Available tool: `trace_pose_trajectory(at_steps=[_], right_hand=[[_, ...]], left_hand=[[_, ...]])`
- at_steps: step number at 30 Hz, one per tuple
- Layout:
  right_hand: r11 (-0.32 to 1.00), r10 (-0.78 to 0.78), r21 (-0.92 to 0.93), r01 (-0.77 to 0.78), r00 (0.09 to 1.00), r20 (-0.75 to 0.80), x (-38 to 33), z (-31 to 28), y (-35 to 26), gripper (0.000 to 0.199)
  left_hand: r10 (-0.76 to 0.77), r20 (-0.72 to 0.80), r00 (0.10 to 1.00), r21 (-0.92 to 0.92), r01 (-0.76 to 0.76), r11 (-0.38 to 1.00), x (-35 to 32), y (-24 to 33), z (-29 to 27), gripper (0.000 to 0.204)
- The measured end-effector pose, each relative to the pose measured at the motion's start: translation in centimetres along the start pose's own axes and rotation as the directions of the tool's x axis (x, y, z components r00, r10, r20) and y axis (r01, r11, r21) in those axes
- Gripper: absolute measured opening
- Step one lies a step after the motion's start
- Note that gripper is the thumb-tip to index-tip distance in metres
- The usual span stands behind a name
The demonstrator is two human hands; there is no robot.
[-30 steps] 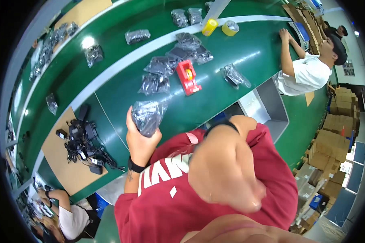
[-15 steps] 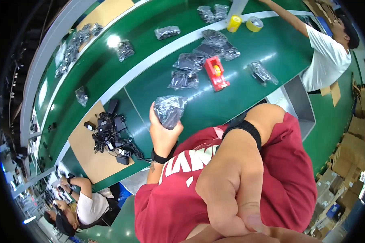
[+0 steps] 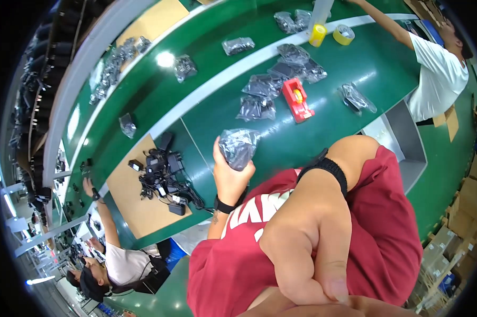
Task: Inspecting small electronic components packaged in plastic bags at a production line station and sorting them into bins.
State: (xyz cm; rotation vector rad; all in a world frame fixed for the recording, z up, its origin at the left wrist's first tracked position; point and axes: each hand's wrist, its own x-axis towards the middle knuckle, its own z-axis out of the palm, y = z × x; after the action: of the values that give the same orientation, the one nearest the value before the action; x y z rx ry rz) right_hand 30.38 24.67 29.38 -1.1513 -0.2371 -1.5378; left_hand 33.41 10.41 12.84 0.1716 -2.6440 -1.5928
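Left hand [image 3: 232, 180] gripping a bag [image 3: 239, 150], centre frame
Dispenser [image 3: 297, 100] upper centre, cables [image 3: 162, 177] centre left; right hand [image 3: 308, 243] blocks lower centre, its grip unclear from here.

A dark bagged item [image 3: 239, 148] in my left hand [image 3: 232, 178].
Clear, glossy plastic wraps it, wrinkled and catching pale glints; the contents look blackish, their outline lost in the creases. I grip it round its narrower end, nearest me, with the wider, crumpled end pointing away, held over the worktop [image 3: 331, 117] toward its near edge.
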Motion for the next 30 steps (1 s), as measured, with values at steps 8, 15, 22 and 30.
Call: trace_pose_trajectory(at_steps=[8, 15, 22, 30], right_hand=[[0.988, 0.139, 0.064, -0.138, 0.990, -0.008, 1.4, 0.9, -0.7, 0.014], [0.985, 0.162, 0.055, -0.163, 0.986, 0.033, 1.5, 1.2, -0.8, 0.015], [0.991, 0.132, -0.010, -0.132, 0.991, 0.000, 1.4, 1.2, -0.7, 0.015], [0.960, 0.209, -0.194, -0.201, 0.978, 0.021, 1.1, 0.4, -1.7, 0.014]], left_hand=[[0.008, -0.008, 1.000, 0.081, -0.007, 0.997, 0.0, 0.7, -0.5, 0.081], [0.006, -0.026, 1.000, 0.102, -0.003, 0.995, -0.2, 0.5, -0.4, 0.080], [-0.007, -0.042, 0.999, 0.072, 0.010, 0.997, -0.6, -0.4, -0.4, 0.080], [0.003, -0.073, 0.997, 0.096, 0.004, 0.995, -0.4, -0.6, -0.9, 0.079]])
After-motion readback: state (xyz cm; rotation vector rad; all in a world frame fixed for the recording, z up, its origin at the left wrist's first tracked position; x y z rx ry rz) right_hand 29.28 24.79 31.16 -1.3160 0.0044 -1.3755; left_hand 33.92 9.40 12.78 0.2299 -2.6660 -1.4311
